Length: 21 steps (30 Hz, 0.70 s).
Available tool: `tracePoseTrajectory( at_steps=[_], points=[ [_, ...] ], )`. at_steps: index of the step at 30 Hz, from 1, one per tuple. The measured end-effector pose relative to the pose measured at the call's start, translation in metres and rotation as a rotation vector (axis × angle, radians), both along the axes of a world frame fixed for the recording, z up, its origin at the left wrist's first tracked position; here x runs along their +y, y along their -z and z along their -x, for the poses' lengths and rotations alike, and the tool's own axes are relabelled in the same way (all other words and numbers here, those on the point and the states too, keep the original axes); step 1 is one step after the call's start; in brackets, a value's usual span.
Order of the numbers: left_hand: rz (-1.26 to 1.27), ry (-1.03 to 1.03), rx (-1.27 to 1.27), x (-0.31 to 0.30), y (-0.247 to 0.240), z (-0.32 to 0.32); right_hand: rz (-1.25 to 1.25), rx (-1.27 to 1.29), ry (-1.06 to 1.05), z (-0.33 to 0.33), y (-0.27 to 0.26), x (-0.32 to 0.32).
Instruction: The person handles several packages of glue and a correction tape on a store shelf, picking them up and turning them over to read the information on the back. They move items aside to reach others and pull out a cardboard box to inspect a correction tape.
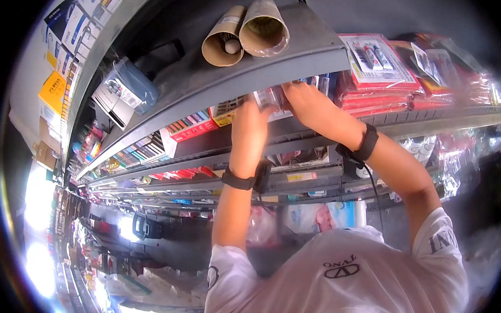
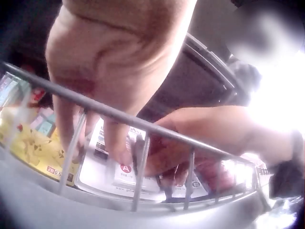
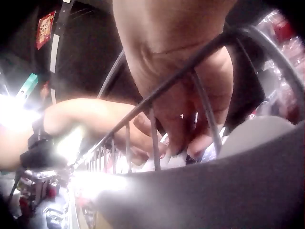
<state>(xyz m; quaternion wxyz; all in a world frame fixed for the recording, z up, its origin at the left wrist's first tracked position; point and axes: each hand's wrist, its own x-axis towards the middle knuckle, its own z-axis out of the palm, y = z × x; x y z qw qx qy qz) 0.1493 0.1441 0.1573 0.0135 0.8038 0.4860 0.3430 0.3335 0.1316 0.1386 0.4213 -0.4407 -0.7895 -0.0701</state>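
Observation:
Both hands reach between two shelves in the head view. My left hand grips a pale, clear-fronted packet. In the left wrist view its thumb lies across the front of this white packet, which bears a red A mark, behind a wire rail. My right hand is close beside it, fingers bent around small white packs. In the right wrist view, the right fingers point down behind the rail and pinch at something white. Their tips are partly hidden by the bars.
A yellow box stands left of the packet. Red packaged sets are stacked at the right. Two cardboard tubes lie on the upper shelf, whose front edge overhangs the hands. Boxed stationery lines the lower shelf leftward.

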Motion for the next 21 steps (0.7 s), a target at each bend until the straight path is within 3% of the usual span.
tracePoseTrajectory(
  at_steps=[3, 10, 16, 21],
  points=[
    [-0.005, -0.028, 0.019, -0.004, 0.001, 0.0, 0.16, -0.007, 0.011, 0.0, -0.011, -0.016],
    [0.074, -0.065, -0.013, -0.019, -0.003, 0.006, 0.17, 0.029, 0.021, 0.003, -0.016, -0.041],
    [0.038, 0.035, -0.049, -0.012, 0.01, 0.008, 0.089, 0.088, 0.082, 0.006, -0.013, -0.043],
    [0.085, 0.001, -0.055, -0.019, 0.01, 0.01, 0.193, 0.118, 0.05, 0.012, 0.001, -0.038]
  ],
)
